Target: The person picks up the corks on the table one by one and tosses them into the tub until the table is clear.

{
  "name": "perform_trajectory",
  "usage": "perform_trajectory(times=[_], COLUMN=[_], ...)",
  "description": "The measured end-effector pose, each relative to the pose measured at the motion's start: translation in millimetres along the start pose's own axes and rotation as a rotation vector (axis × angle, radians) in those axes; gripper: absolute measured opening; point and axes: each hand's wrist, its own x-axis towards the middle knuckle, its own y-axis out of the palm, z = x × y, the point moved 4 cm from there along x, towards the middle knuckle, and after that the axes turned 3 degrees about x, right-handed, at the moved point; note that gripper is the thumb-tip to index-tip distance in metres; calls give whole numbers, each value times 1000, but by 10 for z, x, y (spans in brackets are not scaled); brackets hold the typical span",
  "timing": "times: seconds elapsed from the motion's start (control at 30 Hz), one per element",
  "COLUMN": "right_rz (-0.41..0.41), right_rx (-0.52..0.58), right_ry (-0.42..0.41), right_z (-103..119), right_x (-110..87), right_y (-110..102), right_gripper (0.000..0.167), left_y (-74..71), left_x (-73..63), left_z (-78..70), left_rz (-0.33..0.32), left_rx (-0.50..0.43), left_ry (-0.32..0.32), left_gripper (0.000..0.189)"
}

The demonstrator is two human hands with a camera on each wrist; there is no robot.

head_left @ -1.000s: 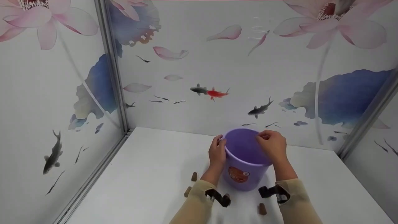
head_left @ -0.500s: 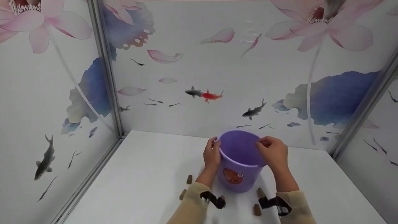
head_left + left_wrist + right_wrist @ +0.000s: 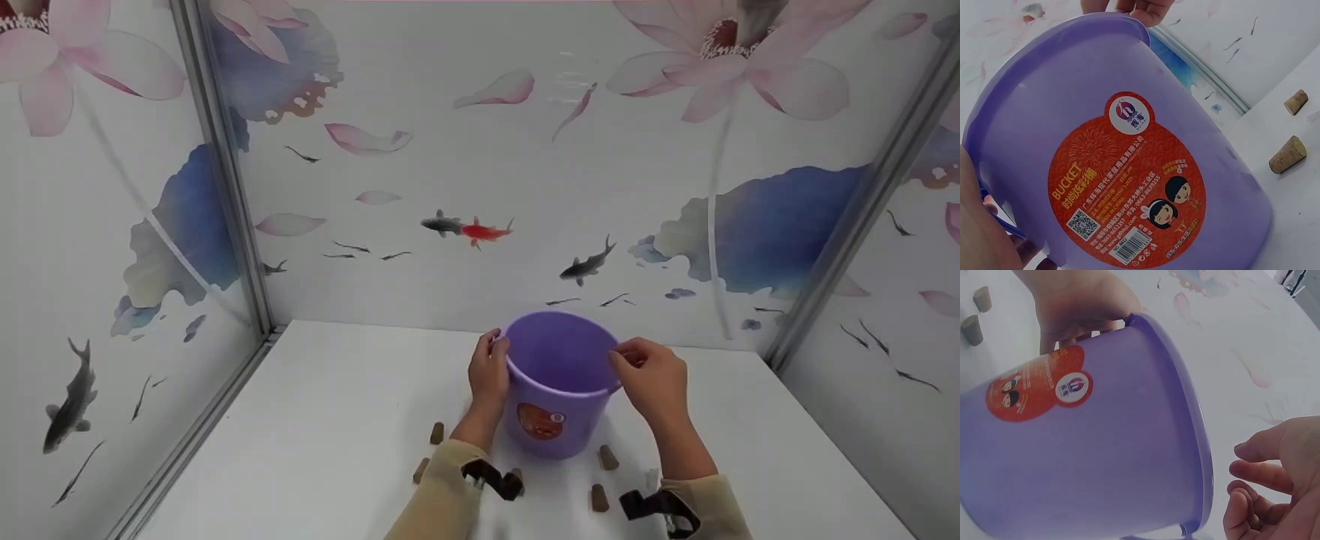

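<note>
A purple plastic bucket with a red round label stands upright on the white table. My left hand grips the bucket's left side at the rim, its thumb near the edge. In the left wrist view part of the bucket's thin handle shows beside that hand. My right hand is beside the right rim. In the right wrist view the right hand hangs apart from the bucket, fingers loosely bent, thumb and forefinger separated, holding nothing. The bucket's floor is hidden.
Several tapered corks lie on the table, among them one cork right of the bucket, another cork nearer me, and a cork left of my forearm. A white back wall printed with fish and lotus stands behind the table.
The head view has turned to the right, so everything sits further left in it. My right hand has drawn away from the bucket's rim to the right. My left hand keeps its grip.
</note>
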Motion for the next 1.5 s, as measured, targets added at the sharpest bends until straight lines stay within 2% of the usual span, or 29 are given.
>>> perform_trajectory(times=[0.2, 0.43, 0.67, 0.87, 1.1, 1.5], right_rz=[-16, -20, -57, -40, -42, -32], right_rx=[-15, -26, -55, -72, -92, -151], right_ry=[19, 31, 5, 31, 11, 22], right_z=[-79, -186, -334, -486, -572, -788], right_x=[-42, -135, -238, -307, -319, -332], right_y=[-28, 23, -35, -98, -187, -373], right_gripper=[20, 19, 16, 18, 18, 20], left_y=[-97, -144, -105, -56, -27, 13], left_x=[51, 82, 69, 36, 4, 2], left_z=[25, 72, 102, 115, 70, 37], left_rz=[-2, -4, -1, 0, 17, 28], left_rx=[4, 4, 14, 17, 0, -2], left_ry=[-8, -4, -5, -11, -3, -26], left_gripper=[48, 48, 49, 49, 51, 51])
